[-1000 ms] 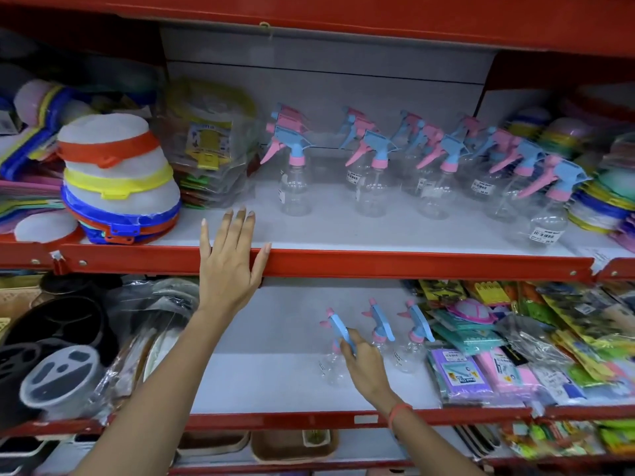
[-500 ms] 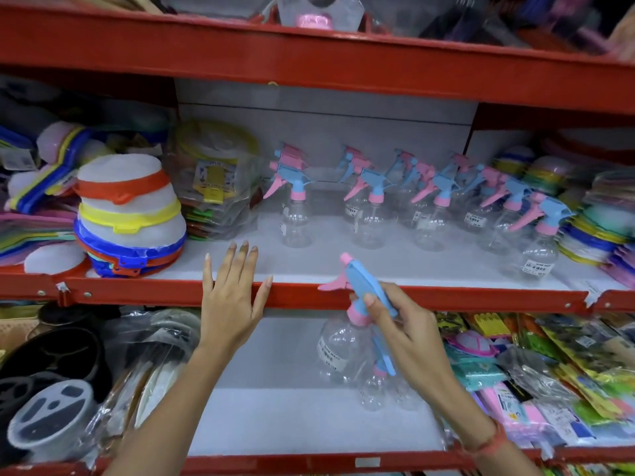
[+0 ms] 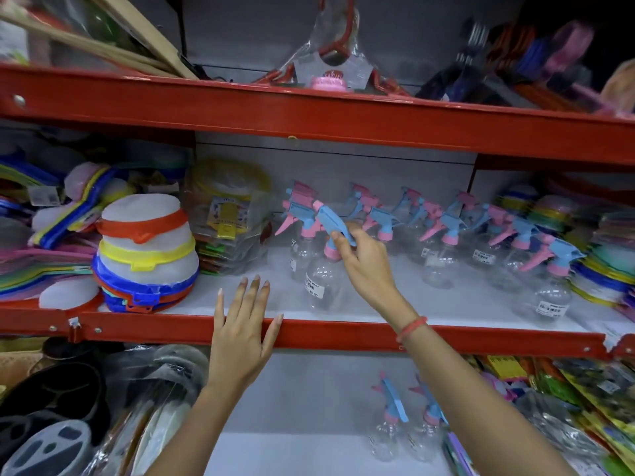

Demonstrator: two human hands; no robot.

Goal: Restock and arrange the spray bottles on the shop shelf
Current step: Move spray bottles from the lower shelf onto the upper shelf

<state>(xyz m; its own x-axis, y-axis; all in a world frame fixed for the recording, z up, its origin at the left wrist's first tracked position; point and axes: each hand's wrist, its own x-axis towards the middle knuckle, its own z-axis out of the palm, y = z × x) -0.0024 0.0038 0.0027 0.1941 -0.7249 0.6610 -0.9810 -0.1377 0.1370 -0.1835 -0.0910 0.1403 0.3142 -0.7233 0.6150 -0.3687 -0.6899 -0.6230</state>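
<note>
My right hand point(image 3: 362, 261) grips the blue-and-pink trigger head of a clear spray bottle point(image 3: 321, 281), holding it over the white middle shelf point(image 3: 412, 305) near its front. Several matching spray bottles point(image 3: 443, 259) stand in rows behind and to the right. My left hand point(image 3: 242, 329) rests flat on the red front rail point(image 3: 343, 333) of that shelf, fingers spread, holding nothing. Two more spray bottles point(image 3: 388, 431) stand on the lower shelf under my right forearm.
Stacked round strainers with coloured rims point(image 3: 146, 249) sit at the shelf's left, beside bagged yellow packets point(image 3: 226, 214). Coloured goods point(image 3: 611, 259) crowd the right end. Packaged items point(image 3: 567, 400) fill the lower right, black dishes point(image 3: 51, 400) the lower left. A red upper shelf point(image 3: 309, 111) overhangs.
My right hand has lifted one spray bottle from the lower shelf up onto the middle shelf. The view has tilted upward. My left hand has stayed on the rail.
</note>
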